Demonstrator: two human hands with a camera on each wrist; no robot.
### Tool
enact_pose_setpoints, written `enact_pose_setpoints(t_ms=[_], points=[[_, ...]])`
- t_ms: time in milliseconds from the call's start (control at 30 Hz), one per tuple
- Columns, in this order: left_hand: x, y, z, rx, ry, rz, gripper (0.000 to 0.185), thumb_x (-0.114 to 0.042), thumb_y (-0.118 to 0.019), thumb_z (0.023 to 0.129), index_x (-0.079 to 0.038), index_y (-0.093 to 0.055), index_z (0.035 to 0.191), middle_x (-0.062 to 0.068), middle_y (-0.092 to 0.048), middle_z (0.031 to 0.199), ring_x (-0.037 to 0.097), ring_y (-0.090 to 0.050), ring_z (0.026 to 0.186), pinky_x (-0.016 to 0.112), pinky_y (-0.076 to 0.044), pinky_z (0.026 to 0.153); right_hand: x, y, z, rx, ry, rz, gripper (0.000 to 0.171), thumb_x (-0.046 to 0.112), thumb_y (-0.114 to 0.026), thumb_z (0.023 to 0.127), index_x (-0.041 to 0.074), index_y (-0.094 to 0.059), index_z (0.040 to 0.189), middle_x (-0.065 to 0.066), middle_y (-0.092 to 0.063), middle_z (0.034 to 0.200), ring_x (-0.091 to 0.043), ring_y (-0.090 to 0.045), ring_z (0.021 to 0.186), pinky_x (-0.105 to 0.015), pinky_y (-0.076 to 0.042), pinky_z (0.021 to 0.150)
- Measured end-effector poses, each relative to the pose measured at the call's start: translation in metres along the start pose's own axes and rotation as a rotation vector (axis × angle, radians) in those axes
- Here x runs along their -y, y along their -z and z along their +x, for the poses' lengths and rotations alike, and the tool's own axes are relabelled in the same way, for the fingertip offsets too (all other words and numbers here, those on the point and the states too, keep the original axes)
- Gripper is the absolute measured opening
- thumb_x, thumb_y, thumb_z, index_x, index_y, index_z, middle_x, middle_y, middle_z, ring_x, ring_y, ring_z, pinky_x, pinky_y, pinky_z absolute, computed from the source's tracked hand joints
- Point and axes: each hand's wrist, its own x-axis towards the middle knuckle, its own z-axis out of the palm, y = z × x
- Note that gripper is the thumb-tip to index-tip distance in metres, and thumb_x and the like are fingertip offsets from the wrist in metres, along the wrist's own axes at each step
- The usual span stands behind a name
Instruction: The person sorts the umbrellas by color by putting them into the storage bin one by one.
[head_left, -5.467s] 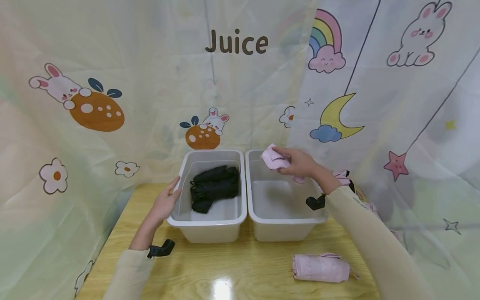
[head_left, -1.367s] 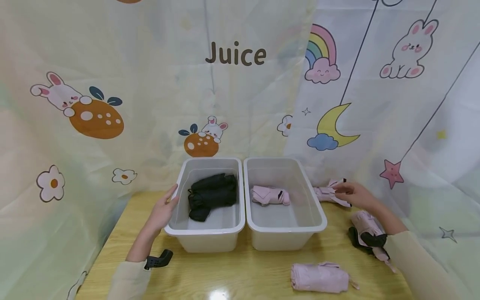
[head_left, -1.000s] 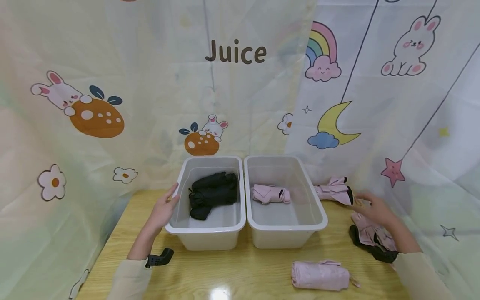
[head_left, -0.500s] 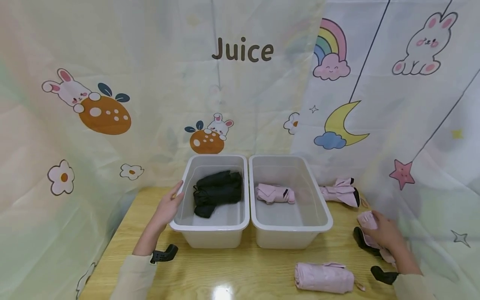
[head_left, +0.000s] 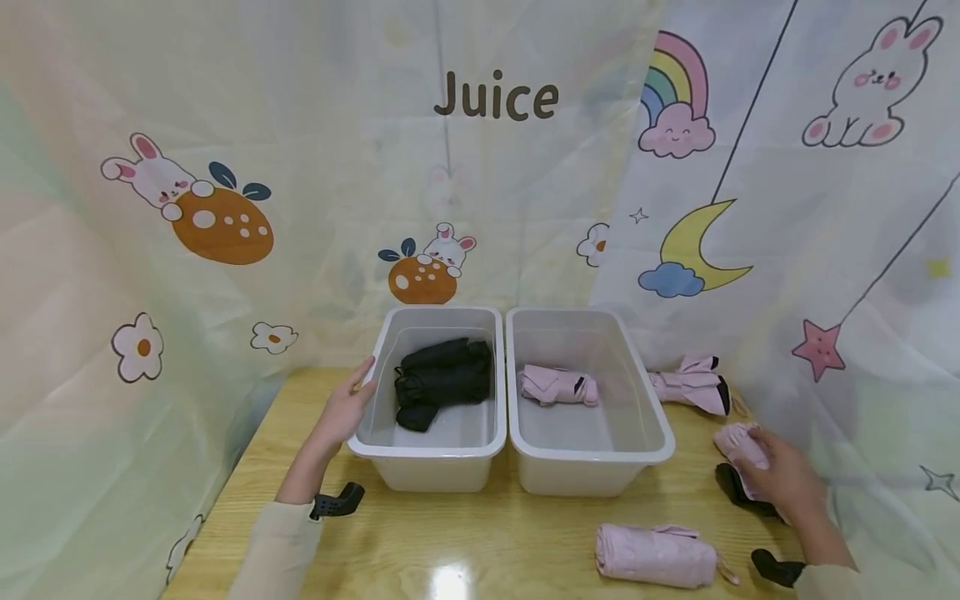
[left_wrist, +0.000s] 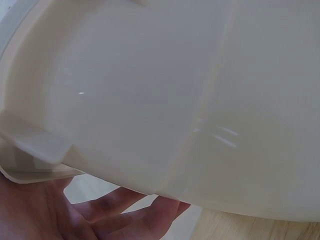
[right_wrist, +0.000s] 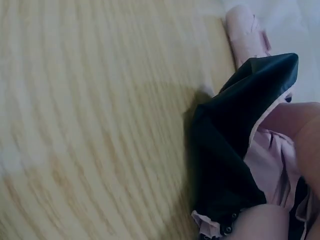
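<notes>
My left hand [head_left: 345, 408] holds the left side rim of the left white bin [head_left: 431, 452]; in the left wrist view its bent fingers [left_wrist: 120, 215] lie along the bin's edge. My right hand [head_left: 787, 475] grips a pink folding umbrella [head_left: 738, 446] with a black lining at the table's right side. Close up in the right wrist view, the umbrella's black underside [right_wrist: 225, 145] spreads loosely and fingers partly cover its pink cloth. One pink umbrella [head_left: 558, 385] lies in the right white bin [head_left: 592, 456]. Black folded umbrellas [head_left: 446, 383] lie in the left bin.
A rolled pink umbrella [head_left: 656, 556] lies on the wooden table [head_left: 375, 558] at the front right. Another pink umbrella [head_left: 690, 385] lies behind my right hand, against the right bin's far side. A printed curtain [head_left: 315, 208] hangs behind and along both sides.
A pink umbrella has gone from my right hand into the right bin. The right hand has since moved past the back umbrella to grip the nearer one. The left hand stays at the rim.
</notes>
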Motion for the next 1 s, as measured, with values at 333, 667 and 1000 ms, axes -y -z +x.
enact_pose_setpoints(t_ms=[333, 667, 1000], points=[[-0.001, -0.003, -0.004, -0.031, -0.034, 0.051, 0.056, -0.041, -0.039, 0.105, -0.029, -0.02, 0.156, 0.013, -0.017, 0.159, 0.043, -0.043, 0.127, 0.055, -0.044, 0.094, -0.01, -0.003, 0.002, 0.042, -0.017, -0.076, 0.072, 0.032, -0.068, 0.089, 0.001, -0.037, 0.147, -0.039, -0.044, 0.131, -0.059, -0.047, 0.106, -0.069, -0.041, 0.072], [-0.002, -0.004, -0.005, -0.025, -0.034, 0.051, 0.056, -0.04, -0.038, 0.105, -0.028, -0.019, 0.157, 0.015, -0.017, 0.159, 0.043, -0.043, 0.128, 0.055, -0.044, 0.095, -0.012, 0.006, 0.01, 0.004, 0.07, -0.028, 0.07, 0.032, -0.074, 0.086, 0.0, -0.047, 0.142, -0.04, -0.05, 0.124, -0.047, -0.057, 0.091, -0.055, -0.047, 0.064], [0.0, -0.003, -0.003, -0.035, -0.01, 0.05, 0.055, -0.041, -0.039, 0.105, -0.033, -0.02, 0.156, 0.022, -0.028, 0.154, 0.044, -0.047, 0.124, 0.053, -0.048, 0.089, 0.031, 0.06, 0.035, -0.059, 0.235, 0.049, 0.072, 0.036, -0.077, 0.084, 0.003, -0.05, 0.141, -0.038, -0.057, 0.114, -0.031, -0.049, 0.072, -0.031, -0.034, 0.05]])
